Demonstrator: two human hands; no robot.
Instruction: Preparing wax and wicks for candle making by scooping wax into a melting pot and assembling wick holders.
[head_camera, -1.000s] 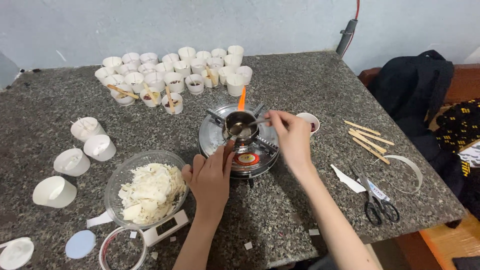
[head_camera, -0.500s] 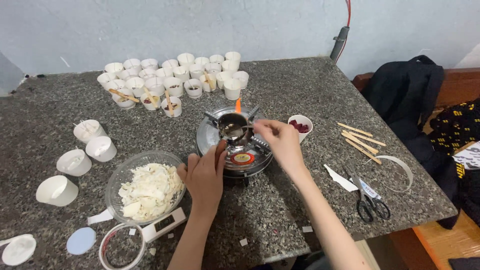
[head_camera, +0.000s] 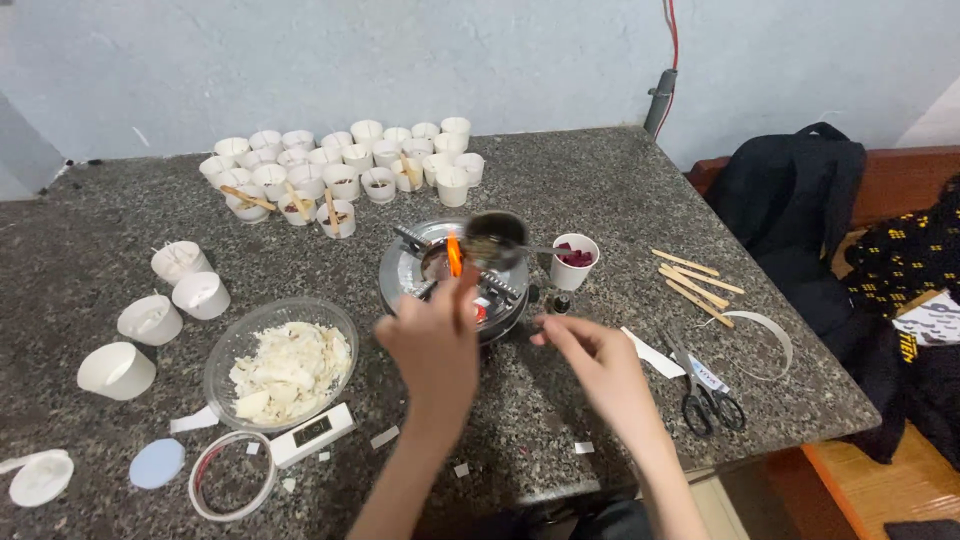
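Metal is the material of the small melting pot (head_camera: 495, 238), which the left hand (head_camera: 435, 345) is lifting by its handle above the round gas burner (head_camera: 452, 280) at frame centre; the fingers are closed on the handle, though motion blur hides the exact grip. An orange flame (head_camera: 454, 255) is burning beneath. The right hand (head_camera: 590, 355) is hovering low and right of the burner with fingertips pinched; whether it is holding anything cannot be told. At upper left, a cluster of small white cups (head_camera: 340, 165) is standing, several with wooden sticks laid across. A glass bowl of white wax flakes (head_camera: 282, 365) is sitting largely full at lower left, so, by judgement, much melting and filling is remaining.
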